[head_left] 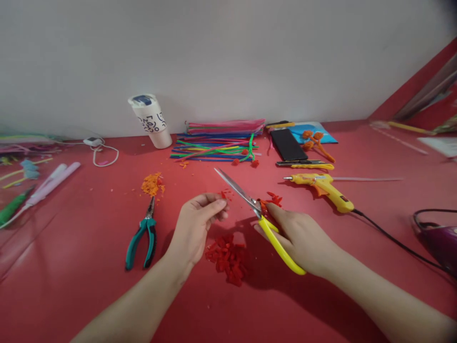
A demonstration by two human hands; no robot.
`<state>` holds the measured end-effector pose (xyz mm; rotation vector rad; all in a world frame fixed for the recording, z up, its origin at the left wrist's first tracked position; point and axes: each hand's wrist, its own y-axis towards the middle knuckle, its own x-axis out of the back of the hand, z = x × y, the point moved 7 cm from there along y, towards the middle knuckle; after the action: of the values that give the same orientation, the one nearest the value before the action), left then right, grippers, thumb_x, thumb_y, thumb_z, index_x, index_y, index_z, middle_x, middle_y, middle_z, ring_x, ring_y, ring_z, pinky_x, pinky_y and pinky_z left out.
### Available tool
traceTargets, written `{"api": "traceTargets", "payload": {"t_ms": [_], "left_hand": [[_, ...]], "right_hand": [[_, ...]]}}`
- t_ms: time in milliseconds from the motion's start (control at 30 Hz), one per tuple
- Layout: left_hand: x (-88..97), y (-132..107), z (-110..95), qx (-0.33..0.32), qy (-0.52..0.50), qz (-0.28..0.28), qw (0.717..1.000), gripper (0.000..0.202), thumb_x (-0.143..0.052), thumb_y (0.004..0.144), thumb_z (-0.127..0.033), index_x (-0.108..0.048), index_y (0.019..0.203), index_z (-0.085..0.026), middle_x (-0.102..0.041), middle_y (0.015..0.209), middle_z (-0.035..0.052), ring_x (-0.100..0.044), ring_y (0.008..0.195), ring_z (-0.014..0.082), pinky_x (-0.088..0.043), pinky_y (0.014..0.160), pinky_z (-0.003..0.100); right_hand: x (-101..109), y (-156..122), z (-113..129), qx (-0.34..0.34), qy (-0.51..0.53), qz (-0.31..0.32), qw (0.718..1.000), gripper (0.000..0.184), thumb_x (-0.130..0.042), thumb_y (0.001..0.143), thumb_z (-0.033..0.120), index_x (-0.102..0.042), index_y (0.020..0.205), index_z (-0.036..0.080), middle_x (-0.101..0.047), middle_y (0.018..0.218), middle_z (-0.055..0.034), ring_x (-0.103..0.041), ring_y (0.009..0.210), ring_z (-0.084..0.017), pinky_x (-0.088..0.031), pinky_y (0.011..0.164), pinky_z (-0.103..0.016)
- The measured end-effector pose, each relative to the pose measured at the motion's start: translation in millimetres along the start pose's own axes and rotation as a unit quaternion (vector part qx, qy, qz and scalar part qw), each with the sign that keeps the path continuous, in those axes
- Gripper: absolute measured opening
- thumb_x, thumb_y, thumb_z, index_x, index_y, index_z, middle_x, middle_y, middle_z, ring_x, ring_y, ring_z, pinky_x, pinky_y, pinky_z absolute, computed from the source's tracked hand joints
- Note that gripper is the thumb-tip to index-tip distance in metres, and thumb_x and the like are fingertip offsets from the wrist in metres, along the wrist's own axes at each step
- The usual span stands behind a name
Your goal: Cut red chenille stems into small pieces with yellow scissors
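Pale wall (pixel 228 62): stands behind the work area. Red table (pixel 89 300): bears all items listed below. Bundle of fuzzy stems (pixel 217 143), mixed colours: laid crosswise near the wall, green stems with red tips resting at its right end. White tumbler (pixel 152 121), dark marks on its side: upright, left of the bundle. Right hand (pixel 300 233): wrapped round the yellow handles of the scissors (pixel 246 193); whether the fingers pass through the loops cannot be told. The blades point away and to the left, lying close together. Left hand (pixel 196 216): apart from the right, left of the scissors, thumb and fingertips pinched together. Yellow glue gun (pixel 323 188): on its side, right of the right hand, nozzle facing left, black cord trailing rightward. Pliers (pixel 144 240), teal and black handles: left of the left hand, handles spread, tip at the orange scraps. Black phone (pixel 288 145): flat, beyond the glue gun. Heap of red pieces (pixel 230 259): on the table between the forearms. Orange scraps (pixel 153 184): loose pile beyond the pliers. Small red piece (pixel 223 195): gripped in the left fingertips, near the blades but apart from them
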<state>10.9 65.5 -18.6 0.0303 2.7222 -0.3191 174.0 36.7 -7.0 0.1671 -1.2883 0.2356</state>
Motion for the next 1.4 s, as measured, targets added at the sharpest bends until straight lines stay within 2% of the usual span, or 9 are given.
{"api": "traceTargets", "payload": {"t_ms": [167, 433, 667, 967, 1400], "left_hand": [[5.8, 0, -8, -0.037, -0.016, -0.027, 0.999, 0.005, -0.062, 0.064, -0.013, -0.058, 0.062, -0.013, -0.059, 0.059, -0.0007, -0.051, 0.052, 0.0059, -0.040, 0.053, 0.017], [6.0, -2, -13, -0.074, -0.033, -0.041, 0.996, 0.007, -0.056, 0.068, -0.011, -0.058, 0.061, -0.013, -0.056, 0.057, -0.0020, -0.049, 0.053, 0.0053, -0.039, 0.055, 0.018], [7.7, -5, -14, -0.071, -0.038, -0.056, 0.995, 0.007, -0.055, 0.068, -0.011, -0.058, 0.062, -0.013, -0.056, 0.057, -0.0021, -0.049, 0.053, 0.0051, -0.039, 0.056, 0.018], [10.4, -4, -14, -0.078, -0.029, -0.076, 0.994, 0.004, -0.056, 0.067, -0.013, -0.059, 0.063, -0.013, -0.056, 0.058, -0.0021, -0.049, 0.053, 0.0059, -0.038, 0.057, 0.020], [11.0, -3, -17, -0.096, -0.021, -0.079, 0.992, 0.005, -0.057, 0.067, -0.013, -0.058, 0.063, -0.013, -0.055, 0.057, -0.0022, -0.048, 0.052, 0.0055, -0.038, 0.056, 0.019]], "right_hand": [[-4, -2, 8, 0.038, -0.091, -0.032, 0.995, 0.042, -0.023, 0.083, 0.050, -0.046, 0.087, 0.016, -0.057, 0.053, -0.0040, -0.051, 0.044, -0.018, -0.015, 0.044, -0.025], [-10, -4, 16, 0.049, -0.139, -0.048, 0.988, 0.039, -0.028, 0.082, 0.049, -0.047, 0.082, 0.015, -0.057, 0.051, -0.0033, -0.052, 0.043, -0.017, -0.013, 0.043, -0.026], [-10, -4, 21, 0.047, -0.164, -0.080, 0.982, 0.036, -0.031, 0.081, 0.047, -0.047, 0.082, 0.015, -0.057, 0.049, -0.0022, -0.052, 0.041, -0.018, -0.011, 0.043, -0.025], [-12, -2, 22, 0.033, -0.158, -0.046, 0.986, 0.036, -0.030, 0.082, 0.046, -0.048, 0.082, 0.015, -0.058, 0.050, -0.0040, -0.054, 0.043, -0.018, -0.012, 0.043, -0.026], [-13, -2, 21, 0.028, -0.142, -0.046, 0.988, 0.036, -0.028, 0.083, 0.047, -0.047, 0.080, 0.016, -0.058, 0.050, -0.0030, -0.051, 0.040, -0.015, -0.013, 0.042, -0.026]]}}
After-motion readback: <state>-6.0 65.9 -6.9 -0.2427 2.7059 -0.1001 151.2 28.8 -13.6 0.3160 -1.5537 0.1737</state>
